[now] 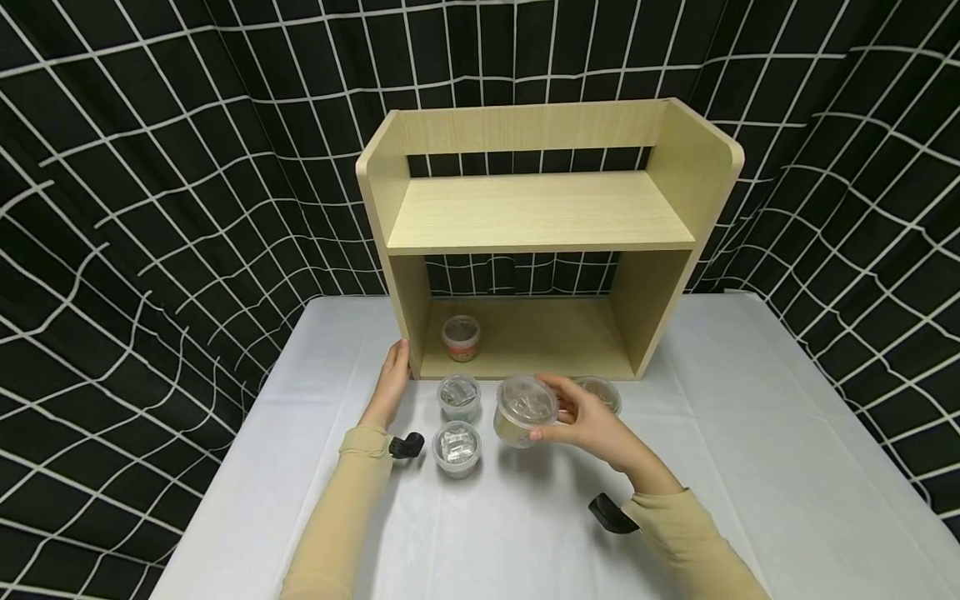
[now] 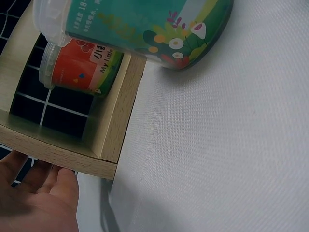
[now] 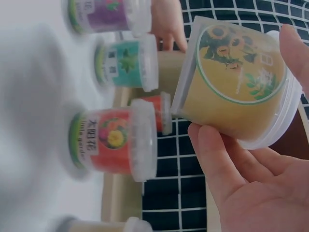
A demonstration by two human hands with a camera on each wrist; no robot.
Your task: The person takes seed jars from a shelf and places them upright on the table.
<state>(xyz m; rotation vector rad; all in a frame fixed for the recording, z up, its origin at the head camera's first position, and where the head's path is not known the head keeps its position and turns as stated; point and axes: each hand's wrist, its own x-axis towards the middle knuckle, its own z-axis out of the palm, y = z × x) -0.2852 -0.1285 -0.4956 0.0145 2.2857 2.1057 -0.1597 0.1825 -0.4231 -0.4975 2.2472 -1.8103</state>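
Note:
My right hand [image 1: 588, 421] holds a clear-lidded plastic tub [image 1: 527, 402], tilted and raised over the table, thumb on one side and fingers on the other. In the right wrist view this yellow tub [image 3: 236, 72] shows a sunflower picture. My left hand [image 1: 390, 387] touches the outer left side of the wooden shelf [image 1: 540, 212] near its bottom front corner, with its fingers [image 2: 38, 176] against the panel. A red-labelled tub [image 1: 461, 340] stands inside the lower compartment, at the left. Just before the shelf stands a teal tub [image 1: 459, 400], also large in the left wrist view.
A purple-labelled tub [image 1: 457, 450] stands nearer than the teal one. Another lidded tub [image 1: 602, 390] sits partly behind my right hand. The right wrist view shows another red tub [image 3: 113, 140] on the white table [image 1: 720, 450]. Black grid-patterned cloth [image 1: 150, 208] surrounds the table.

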